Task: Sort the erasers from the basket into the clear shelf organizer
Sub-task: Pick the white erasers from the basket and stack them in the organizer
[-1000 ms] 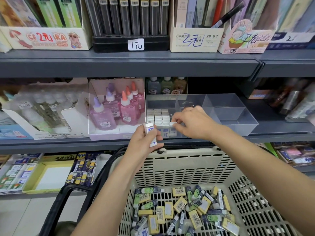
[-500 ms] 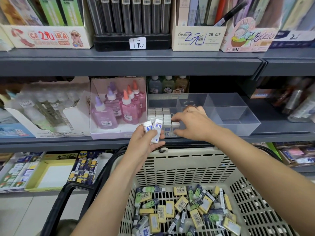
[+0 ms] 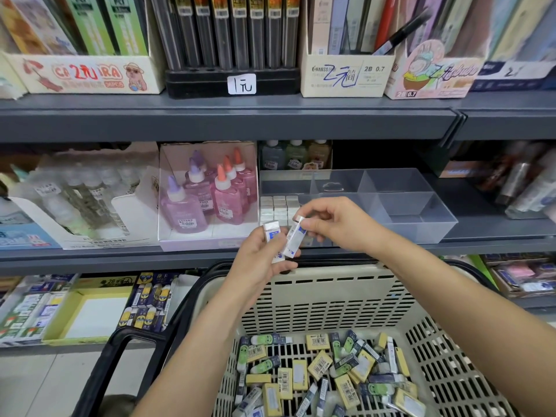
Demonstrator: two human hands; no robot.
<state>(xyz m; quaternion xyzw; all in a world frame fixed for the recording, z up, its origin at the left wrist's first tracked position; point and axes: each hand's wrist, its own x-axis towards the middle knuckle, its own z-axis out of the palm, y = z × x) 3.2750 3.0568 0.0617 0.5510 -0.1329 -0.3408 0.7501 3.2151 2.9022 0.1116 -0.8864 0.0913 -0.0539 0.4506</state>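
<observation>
R fingers (image 3: 313, 209) are clamped in a pinch on the top end of the second eraser (image 3: 293, 239) (white, blue label, glossy wrap). Its lower end rests against the L hand (image 3: 261, 257), whose fingers are curled round the first eraser (image 3: 272, 233), same kind. So both hands are on the second one, mid-handover by the look of it. R hand (image 3: 338, 224) sits just in front of the clear organizer (image 3: 421, 233) on the mid shelf (image 3: 90, 258). White stack (image 3: 279, 206) fills the organizer's front-left compartment. Basket (image 3: 331, 284) is below, with loose erasers (image 3: 331, 365) of mixed kinds (yellow, green, dark) on its floor.

Risks:
- Pinch is at the very end of a slick wrapper. If L lets go early, or R pulls at an angle, the eraser could pivot out and drop into the mixed lot.
- The pull could drag the first eraser loose too.
- Pushing it in hard could topple the stack rows.

Vs 0.5 s ago: R hand was at the stack in the organizer and is now back at L. L then held both erasers alone.
</observation>
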